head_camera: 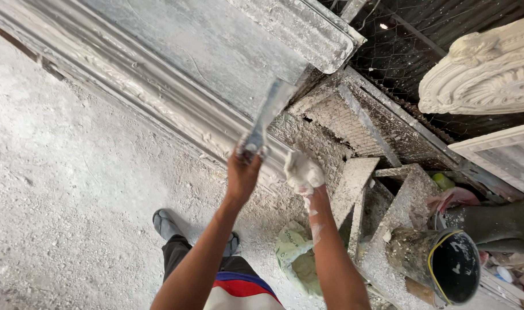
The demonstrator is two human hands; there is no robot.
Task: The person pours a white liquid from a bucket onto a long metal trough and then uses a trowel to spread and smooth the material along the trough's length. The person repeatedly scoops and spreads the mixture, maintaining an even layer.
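Observation:
My left hand [242, 172] grips the handle of a plaster-caked flat scraper [266, 115]. Its blade points up and rests against the end of a long grey plaster moulding [158, 74] that runs from upper left to the middle. My right hand [303, 175], coated in white plaster, is closed around a lump of wet plaster just right of the scraper handle, next to the moulding's broken end. Both forearms reach up from the bottom of the view.
A dirty black bucket [445, 264] lies at lower right among plaster-covered boards [354, 189]. A carved white ornament [486, 69] hangs upper right before wire mesh [400, 51]. A green sack [296, 258] lies below my right arm. My sandalled foot [167, 224] stands on the dusty floor [61, 189].

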